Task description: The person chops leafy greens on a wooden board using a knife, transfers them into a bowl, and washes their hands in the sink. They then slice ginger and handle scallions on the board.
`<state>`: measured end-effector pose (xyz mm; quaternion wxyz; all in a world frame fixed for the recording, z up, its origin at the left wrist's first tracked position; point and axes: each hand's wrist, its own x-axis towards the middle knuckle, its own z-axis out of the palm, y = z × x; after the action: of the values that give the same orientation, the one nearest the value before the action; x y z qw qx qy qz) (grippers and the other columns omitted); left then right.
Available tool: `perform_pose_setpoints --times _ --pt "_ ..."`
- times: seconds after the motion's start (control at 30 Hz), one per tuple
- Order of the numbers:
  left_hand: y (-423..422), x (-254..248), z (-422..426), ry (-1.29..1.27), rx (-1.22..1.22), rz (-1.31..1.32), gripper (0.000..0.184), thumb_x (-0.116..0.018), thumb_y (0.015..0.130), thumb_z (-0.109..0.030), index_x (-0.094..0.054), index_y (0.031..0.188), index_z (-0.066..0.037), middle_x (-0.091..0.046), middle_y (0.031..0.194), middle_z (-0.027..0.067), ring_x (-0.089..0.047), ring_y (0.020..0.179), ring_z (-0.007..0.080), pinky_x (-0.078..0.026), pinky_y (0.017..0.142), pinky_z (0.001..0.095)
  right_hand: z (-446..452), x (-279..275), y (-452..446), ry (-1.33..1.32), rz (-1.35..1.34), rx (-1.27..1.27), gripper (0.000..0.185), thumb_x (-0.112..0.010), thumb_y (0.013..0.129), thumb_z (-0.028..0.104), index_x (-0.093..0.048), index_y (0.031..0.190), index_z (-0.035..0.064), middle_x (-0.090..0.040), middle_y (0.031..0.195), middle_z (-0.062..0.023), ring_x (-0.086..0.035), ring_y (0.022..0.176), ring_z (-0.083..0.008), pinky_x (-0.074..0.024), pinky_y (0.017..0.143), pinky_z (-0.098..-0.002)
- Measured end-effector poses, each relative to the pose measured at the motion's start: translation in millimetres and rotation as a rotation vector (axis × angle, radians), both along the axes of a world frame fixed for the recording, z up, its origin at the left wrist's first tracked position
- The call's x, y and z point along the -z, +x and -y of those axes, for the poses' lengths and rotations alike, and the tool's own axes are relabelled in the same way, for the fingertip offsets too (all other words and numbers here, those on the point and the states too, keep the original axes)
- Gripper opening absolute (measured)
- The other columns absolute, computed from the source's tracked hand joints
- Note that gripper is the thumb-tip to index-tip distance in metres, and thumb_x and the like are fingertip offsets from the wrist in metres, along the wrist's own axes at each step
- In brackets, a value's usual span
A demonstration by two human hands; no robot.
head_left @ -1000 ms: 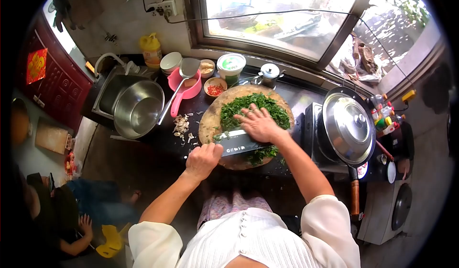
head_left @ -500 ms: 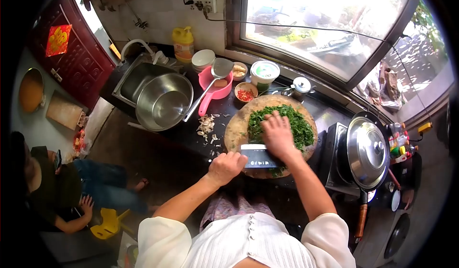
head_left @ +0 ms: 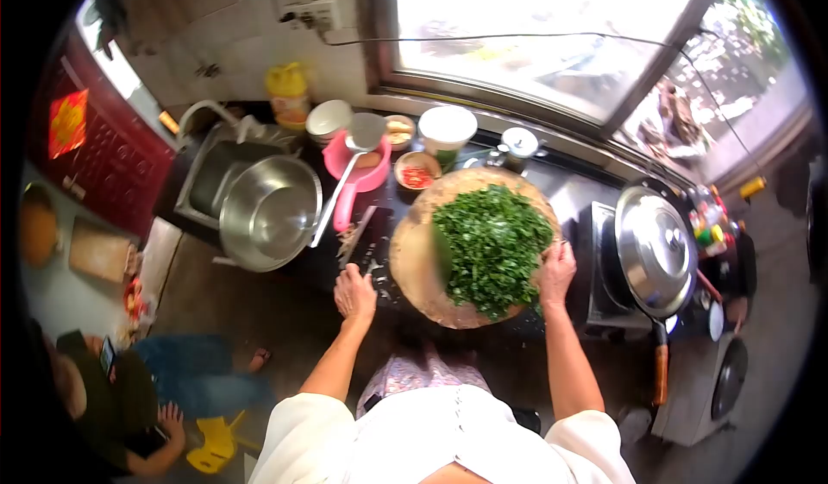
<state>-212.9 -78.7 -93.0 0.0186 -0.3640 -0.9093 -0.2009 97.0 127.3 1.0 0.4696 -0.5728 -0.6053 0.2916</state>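
Note:
My left hand (head_left: 355, 296) is closed round the handle of a cleaver, left of the board. The cleaver's blade (head_left: 369, 234) points away from me, low over the dark counter, nearly edge-on and blurred. A heap of chopped green leaves (head_left: 492, 247) covers much of the round wooden chopping board (head_left: 416, 255). At the board's right rim is my right hand (head_left: 557, 275), with fingers curled over the edge beside the greens. Its fingertips are partly hidden. White peelings (head_left: 382, 287) lie between my left hand and the board.
A steel basin (head_left: 270, 216) stands by the sink (head_left: 205, 173). Behind the board are a pink dipper (head_left: 345, 201) with a steel turner (head_left: 341, 186), a bowl of chopped red chilli (head_left: 417, 175) and a white tub (head_left: 447, 128). A lidded wok (head_left: 653, 241) is at right. Someone sits lower left (head_left: 112, 389).
The cleaver has gone from the board to the counter at left with my left hand. My right hand has moved off the greens to the board's right rim. The view has shifted.

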Motion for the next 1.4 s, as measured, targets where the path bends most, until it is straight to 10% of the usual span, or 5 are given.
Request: perform_pose_setpoints --times 0.23,0.47,0.7,0.93,1.4 --pt "-5 31 -18 -0.084 0.079 0.073 0.033 -0.067 0.084 -0.011 -0.051 0.113 -0.007 -0.055 0.103 0.0148 -0.054 0.102 0.0357 -0.043 0.087 0.0465 50 82 -1 0.041 -0.034 0.124 0.027 -0.052 0.096 0.018 -0.054 0.112 -0.0033 -0.054 0.109 -0.0189 -0.053 0.101 -0.0341 -0.0421 0.092 -0.0409" --pt "43 -42 -101 0.471 0.503 0.248 0.042 -0.061 0.091 -0.027 -0.054 0.127 -0.009 -0.047 0.137 0.0209 -0.044 0.128 0.0375 -0.035 0.106 0.0446 50 89 -50 0.055 0.016 0.074 0.058 -0.055 0.096 0.028 -0.036 0.141 -0.0037 -0.040 0.144 -0.0222 -0.036 0.135 -0.0374 -0.0264 0.113 -0.0429" --pt "102 -16 -150 0.454 0.500 0.463 0.063 -0.040 0.096 -0.059 -0.051 0.138 -0.014 -0.045 0.140 0.0225 -0.041 0.129 0.0394 -0.025 0.110 0.0483 31 73 -61 -0.112 -0.368 0.108 0.059 -0.059 0.097 0.031 -0.040 0.141 -0.0036 -0.040 0.146 -0.0154 -0.036 0.135 -0.0263 -0.0252 0.113 -0.0373" --pt "162 -41 -150 0.674 0.331 0.700 0.046 -0.073 0.082 -0.031 -0.062 0.123 -0.012 -0.048 0.130 0.0205 -0.048 0.120 0.0372 -0.040 0.102 0.0435 16 74 -58 -0.383 -0.699 -0.002 0.055 -0.069 0.089 0.023 -0.048 0.133 -0.0019 -0.053 0.126 -0.0114 -0.050 0.116 -0.0197 -0.0399 0.100 -0.0329" --pt "189 -78 -120 0.775 0.389 0.592 0.037 -0.072 0.079 -0.017 -0.063 0.114 -0.009 -0.049 0.125 0.0196 -0.048 0.120 0.0385 -0.041 0.099 0.0445 53 29 -40 -0.292 -0.815 -0.154 0.034 -0.061 0.088 0.006 -0.055 0.121 0.0034 -0.060 0.103 -0.0023 -0.057 0.094 -0.0121 -0.0472 0.085 -0.0269"
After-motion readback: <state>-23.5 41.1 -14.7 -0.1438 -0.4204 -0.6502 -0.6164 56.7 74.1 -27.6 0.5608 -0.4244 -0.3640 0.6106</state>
